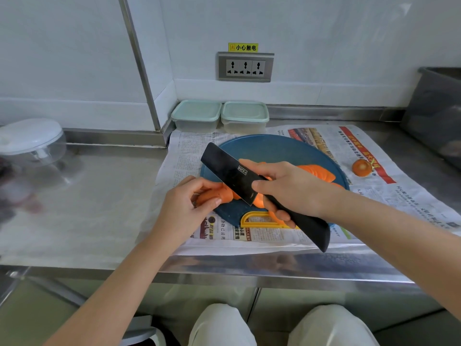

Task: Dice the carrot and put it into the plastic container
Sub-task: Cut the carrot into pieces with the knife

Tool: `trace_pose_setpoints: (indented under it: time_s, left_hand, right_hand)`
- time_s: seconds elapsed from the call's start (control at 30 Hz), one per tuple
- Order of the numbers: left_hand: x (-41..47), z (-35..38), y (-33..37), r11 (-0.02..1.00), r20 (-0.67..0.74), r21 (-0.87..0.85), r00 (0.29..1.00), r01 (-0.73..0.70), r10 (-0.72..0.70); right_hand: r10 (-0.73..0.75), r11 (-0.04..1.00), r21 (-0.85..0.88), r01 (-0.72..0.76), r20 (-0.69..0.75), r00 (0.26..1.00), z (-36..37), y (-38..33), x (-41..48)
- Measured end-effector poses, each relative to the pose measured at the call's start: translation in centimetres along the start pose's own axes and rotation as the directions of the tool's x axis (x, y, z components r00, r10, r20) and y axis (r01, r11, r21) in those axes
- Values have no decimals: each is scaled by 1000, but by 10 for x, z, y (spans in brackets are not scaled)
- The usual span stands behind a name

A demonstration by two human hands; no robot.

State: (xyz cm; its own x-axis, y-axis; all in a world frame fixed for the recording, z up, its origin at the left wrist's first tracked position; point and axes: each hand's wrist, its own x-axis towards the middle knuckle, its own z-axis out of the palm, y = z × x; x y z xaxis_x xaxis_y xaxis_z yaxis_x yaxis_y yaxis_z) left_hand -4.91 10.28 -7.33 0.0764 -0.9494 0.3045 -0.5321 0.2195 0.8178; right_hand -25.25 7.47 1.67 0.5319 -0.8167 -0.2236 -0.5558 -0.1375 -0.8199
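Knife [233, 174] blade reads "BUCK-I"; right hand [289, 189] fingers clenched round handle. Left hand [184, 206] fingers pinch carrot [224, 195] at left edge of board [274, 148]. Sticker [243, 47]: 小心触电.

The knife [232, 174] and the right hand [291, 188] cover the middle of the carrot [224, 194] on the blue board [287, 148], while fingers of the left hand [184, 203] hide its near end. A grey bin [436, 108] is cut off at the right edge, a lidded clear bowl [32, 143] blurs at the left, and the newspaper [374, 193] print is too small to read.
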Motion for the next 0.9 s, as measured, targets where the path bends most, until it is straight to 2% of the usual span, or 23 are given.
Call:
trace_pose_setpoints:
  time_s: [0.33, 0.57, 0.9]
  left_hand:
    - [0, -1, -1, 1000, -1, -18, 1000, 3, -3]
    - [1, 0, -4, 998, -7, -64, 1000, 10, -11]
    - [3, 1, -3, 1000, -23, -24, 1000, 7, -8]
  right_hand:
    - [1, 989, -146, -1, 5, 1000, -2, -3, 3]
    - [42, 996, -85, -41, 5, 999, 5, -2, 8]
    - [46, 998, -31, -46, 4, 999, 14, 2, 16]
